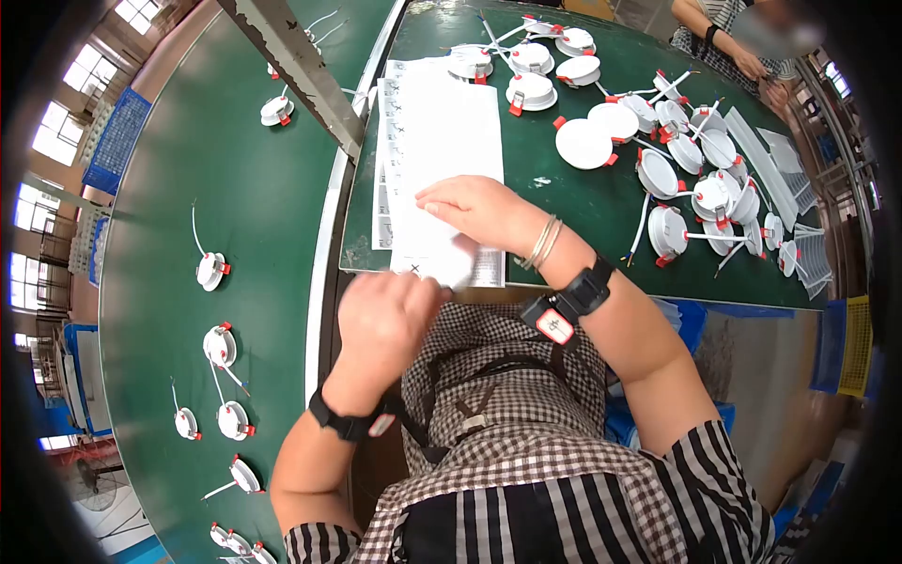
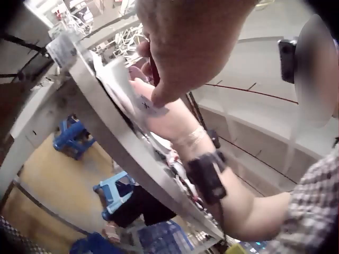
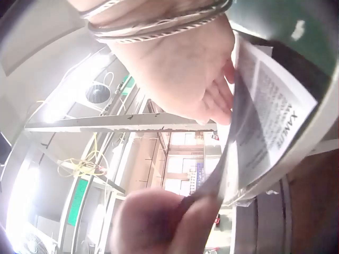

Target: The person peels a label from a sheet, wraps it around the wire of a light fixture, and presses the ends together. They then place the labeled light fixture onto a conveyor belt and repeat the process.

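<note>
A stack of printed paper sheets point(image 1: 451, 122) lies along the left part of the green table, reaching its front edge. My left hand point(image 1: 390, 320) pinches the near end of a top sheet between thumb and fingers; that end lifts and bends toward me in the right wrist view, beside a printed sheet point(image 3: 275, 116). Flat on the same paper, farther up, rests my right hand point(image 1: 479, 214) with its fingers extended. In the left wrist view a small x mark shows on the paper point(image 2: 144, 105) by the left thumb.
Many white round downlights point(image 1: 584, 143) with red clips and loose wires crowd the table's right side. A green conveyor belt point(image 1: 254, 235) on the left carries several more, behind a metal post point(image 1: 301, 75). Another person's hands point(image 1: 752, 68) appear at the far right.
</note>
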`<act>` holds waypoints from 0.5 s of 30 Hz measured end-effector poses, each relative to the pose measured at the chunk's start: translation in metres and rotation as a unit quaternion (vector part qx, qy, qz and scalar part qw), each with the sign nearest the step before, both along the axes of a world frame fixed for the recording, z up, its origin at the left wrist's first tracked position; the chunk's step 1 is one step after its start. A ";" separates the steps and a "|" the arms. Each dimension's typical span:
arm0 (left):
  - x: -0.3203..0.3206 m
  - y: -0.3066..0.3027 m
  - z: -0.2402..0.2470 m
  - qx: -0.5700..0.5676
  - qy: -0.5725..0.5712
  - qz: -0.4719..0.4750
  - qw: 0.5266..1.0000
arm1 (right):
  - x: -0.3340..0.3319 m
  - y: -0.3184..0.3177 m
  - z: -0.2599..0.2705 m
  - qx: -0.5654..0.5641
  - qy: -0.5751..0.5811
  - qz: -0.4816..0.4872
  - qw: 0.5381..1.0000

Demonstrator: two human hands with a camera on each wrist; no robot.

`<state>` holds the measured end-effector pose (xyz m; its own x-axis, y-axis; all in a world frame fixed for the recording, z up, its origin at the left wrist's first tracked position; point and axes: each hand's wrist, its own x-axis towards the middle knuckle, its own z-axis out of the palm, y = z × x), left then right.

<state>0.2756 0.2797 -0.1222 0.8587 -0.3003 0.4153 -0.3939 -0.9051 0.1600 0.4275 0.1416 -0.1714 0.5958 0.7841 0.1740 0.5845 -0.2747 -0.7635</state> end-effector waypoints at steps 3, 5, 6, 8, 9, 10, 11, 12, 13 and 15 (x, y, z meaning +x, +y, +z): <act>-0.039 -0.019 0.034 -0.077 0.017 -0.156 0.985 | 0.004 -0.004 -0.005 0.026 0.063 0.018 0.998; -0.057 -0.019 0.046 -0.155 0.028 -0.157 0.975 | 0.004 -0.009 -0.005 0.025 0.089 0.021 0.995; -0.060 -0.017 0.048 -0.173 0.015 -0.129 0.976 | 0.002 -0.011 -0.002 0.015 0.053 0.023 0.998; -0.063 -0.014 0.047 -0.183 0.011 -0.052 0.982 | -0.007 -0.019 0.006 0.008 0.012 0.022 1.000; -0.064 -0.014 0.045 -0.167 0.020 -0.017 0.986 | -0.018 -0.027 0.016 0.064 0.054 -0.009 0.996; -0.064 -0.014 0.044 -0.150 0.006 -0.012 0.989 | -0.030 -0.037 0.027 0.117 0.095 -0.038 0.988; -0.065 -0.014 0.042 -0.133 -0.008 -0.005 0.991 | -0.043 -0.050 0.039 0.116 0.093 -0.034 0.988; -0.066 -0.015 0.042 -0.134 -0.010 -0.003 0.991 | -0.058 -0.066 0.051 0.120 0.141 -0.007 0.983; -0.066 -0.017 0.042 -0.121 -0.011 0.003 0.993 | -0.074 -0.076 0.062 0.124 0.189 0.017 0.974; -0.066 -0.021 0.041 -0.109 -0.015 0.004 0.994 | -0.100 -0.088 0.080 0.101 0.021 0.062 0.993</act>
